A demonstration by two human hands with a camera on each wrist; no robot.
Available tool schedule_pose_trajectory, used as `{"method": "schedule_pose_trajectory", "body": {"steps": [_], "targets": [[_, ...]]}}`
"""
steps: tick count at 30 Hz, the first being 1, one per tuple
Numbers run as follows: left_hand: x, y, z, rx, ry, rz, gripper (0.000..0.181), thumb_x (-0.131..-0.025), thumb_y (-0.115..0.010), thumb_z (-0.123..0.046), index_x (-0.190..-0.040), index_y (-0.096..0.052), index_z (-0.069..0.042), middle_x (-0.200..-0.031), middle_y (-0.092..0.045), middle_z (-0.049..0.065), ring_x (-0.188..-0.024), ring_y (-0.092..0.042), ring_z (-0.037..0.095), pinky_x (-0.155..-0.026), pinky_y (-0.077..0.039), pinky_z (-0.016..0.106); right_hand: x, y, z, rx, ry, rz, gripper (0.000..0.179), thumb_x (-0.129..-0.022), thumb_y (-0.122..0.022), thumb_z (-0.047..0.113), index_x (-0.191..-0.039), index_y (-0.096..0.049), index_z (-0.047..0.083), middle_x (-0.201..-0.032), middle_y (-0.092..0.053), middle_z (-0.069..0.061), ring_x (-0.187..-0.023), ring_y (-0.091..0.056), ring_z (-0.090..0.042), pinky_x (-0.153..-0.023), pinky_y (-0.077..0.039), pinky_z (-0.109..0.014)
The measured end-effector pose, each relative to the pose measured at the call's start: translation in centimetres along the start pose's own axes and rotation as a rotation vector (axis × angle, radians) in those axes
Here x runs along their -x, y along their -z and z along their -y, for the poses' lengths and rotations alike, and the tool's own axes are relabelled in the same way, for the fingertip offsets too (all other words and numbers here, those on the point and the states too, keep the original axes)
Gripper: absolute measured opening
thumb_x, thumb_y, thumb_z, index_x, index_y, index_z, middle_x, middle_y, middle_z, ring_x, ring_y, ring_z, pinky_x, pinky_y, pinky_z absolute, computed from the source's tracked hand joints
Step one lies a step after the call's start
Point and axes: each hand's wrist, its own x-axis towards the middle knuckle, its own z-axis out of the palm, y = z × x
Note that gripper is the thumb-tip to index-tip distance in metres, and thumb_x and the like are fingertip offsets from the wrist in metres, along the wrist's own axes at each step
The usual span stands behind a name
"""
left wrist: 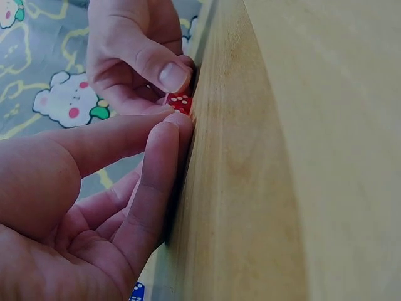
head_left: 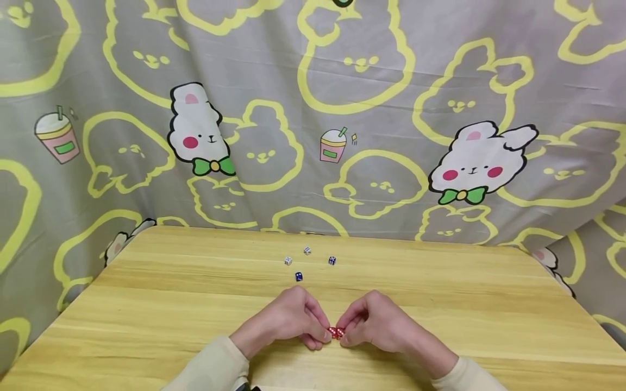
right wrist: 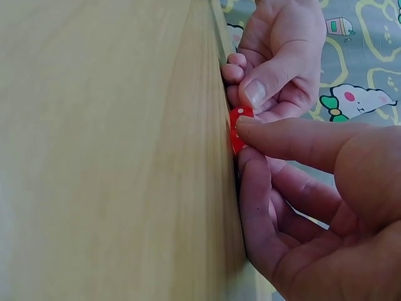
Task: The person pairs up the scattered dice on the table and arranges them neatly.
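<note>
Two red dice with white pips sit side by side, low at the wooden tabletop near its front middle. My left hand (head_left: 295, 319) pinches the left red die (head_left: 332, 332) between thumb and fingers. From the other side, my right hand (head_left: 380, 325) pinches the right red die (head_left: 340, 333). The fingertips of both hands come close together around the pair. Seen from the left wrist, a pipped face of a red die (left wrist: 180, 101) shows between the hands; fingertips cover the rest. The right wrist view also shows red die (right wrist: 239, 114) partly behind the thumb.
Farther back on the wooden table (head_left: 195, 282) lie two blue dice, one nearer (head_left: 299, 277) and one to the right (head_left: 332, 260). Two white dice, one left (head_left: 288, 260) and one farthest back (head_left: 307, 251), lie beside them. A patterned grey curtain (head_left: 274, 70) hangs behind the table.
</note>
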Motion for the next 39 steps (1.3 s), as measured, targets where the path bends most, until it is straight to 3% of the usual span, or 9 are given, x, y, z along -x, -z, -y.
{"method": "schedule_pose_trajectory", "body": {"steps": [16,39], "targets": [[0.03,0.25,0.25,0.005,0.013,0.000,0.012,-0.080,-0.084,0.008,-0.085,-0.076,0.002,-0.075,-0.078,0.015,-0.057,-0.072,0.015,-0.060,-0.066,0.031,-0.31,0.34,-0.46,-0.097,-0.023,0.050,0.020,-0.078,-0.091,0.004,-0.096,-0.082,0.006,-0.082,-0.077,-0.003,-0.078,-0.068,-0.013,-0.067,-0.054,-0.020],[-0.15,0.50,0.06,0.028,0.025,0.036,0.011,-0.081,-0.084,0.006,-0.086,-0.076,0.002,-0.074,-0.078,0.016,-0.057,-0.072,0.014,-0.059,-0.065,0.030,-0.28,0.64,-0.61,-0.115,-0.035,0.060,0.020,-0.079,-0.090,0.004,-0.097,-0.082,0.005,-0.084,-0.079,-0.005,-0.078,-0.070,-0.012,-0.067,-0.055,-0.020]]}}
